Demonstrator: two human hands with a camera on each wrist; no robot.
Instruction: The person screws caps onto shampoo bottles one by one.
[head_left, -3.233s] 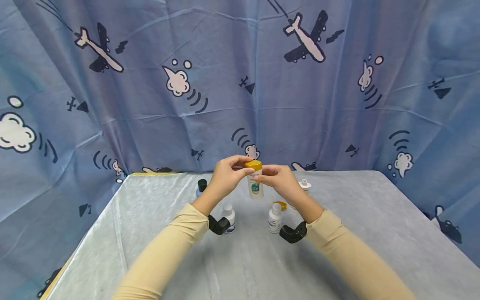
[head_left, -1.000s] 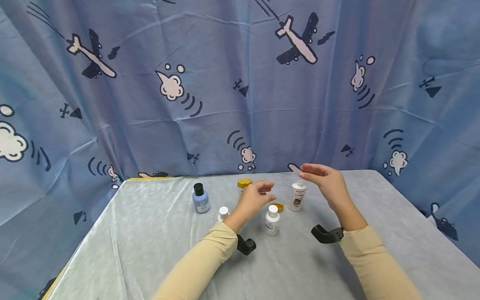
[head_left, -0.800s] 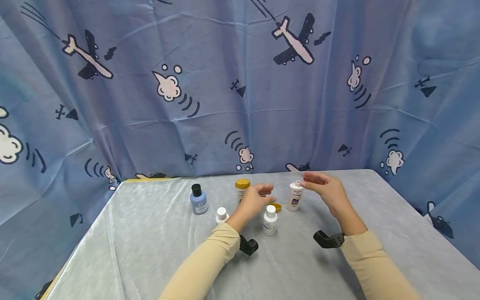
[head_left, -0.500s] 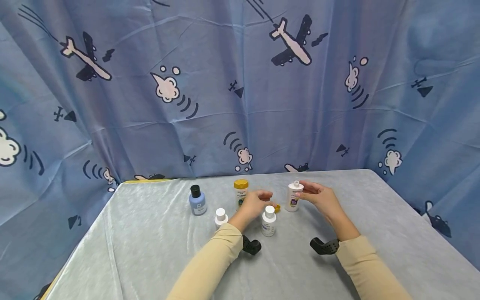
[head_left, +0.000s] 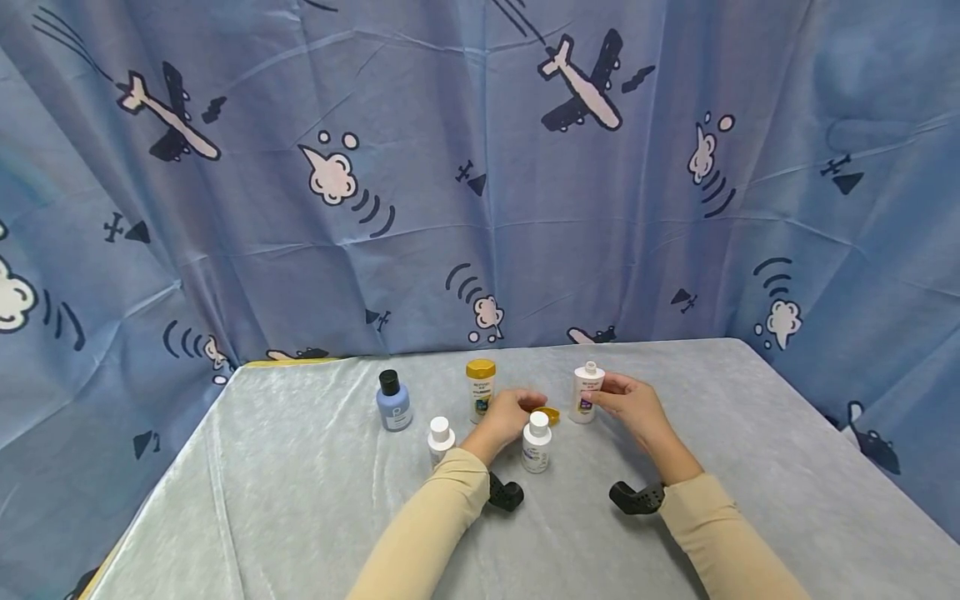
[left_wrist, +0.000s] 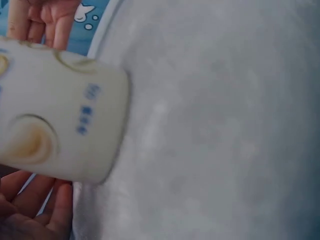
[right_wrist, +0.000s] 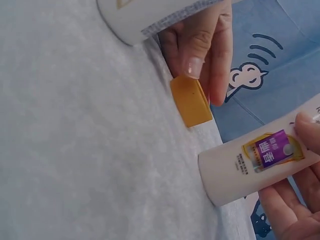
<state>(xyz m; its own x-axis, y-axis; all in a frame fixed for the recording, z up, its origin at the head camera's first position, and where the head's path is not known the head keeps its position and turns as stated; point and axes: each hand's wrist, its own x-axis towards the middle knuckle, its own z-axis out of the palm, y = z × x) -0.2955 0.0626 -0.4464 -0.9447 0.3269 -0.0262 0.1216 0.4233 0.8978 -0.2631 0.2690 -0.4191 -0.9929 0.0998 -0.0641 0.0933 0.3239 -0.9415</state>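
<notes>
In the head view my right hand (head_left: pixel 633 410) grips a white bottle (head_left: pixel 585 400) with a narrow open neck, standing on the table. Its thumb lies on the purple label, and the fingers go behind the bottle. A loose yellow cap (head_left: pixel 551 414) lies on the table between the hands. My left hand (head_left: pixel 512 414) hovers low over the cap's left end. In the right wrist view the left thumb meets the edge of the yellow cap (right_wrist: pixel 191 101), with the fingers fairly straight beyond it. A white bottle (left_wrist: pixel 65 115) in the left wrist view blocks the cap.
A yellow-capped bottle (head_left: pixel 481 387) stands just behind my left hand. Two small white bottles stand nearer: one (head_left: pixel 536 443) in front of the cap, another (head_left: pixel 441 437) left of the left forearm. A blue bottle (head_left: pixel 393 404) with a black cap stands further left.
The yellow-capped bottle, earlier in both hands, now stands on the table. My right hand has moved down and left onto the open white bottle; my left hand has lowered to the loose cap.
</notes>
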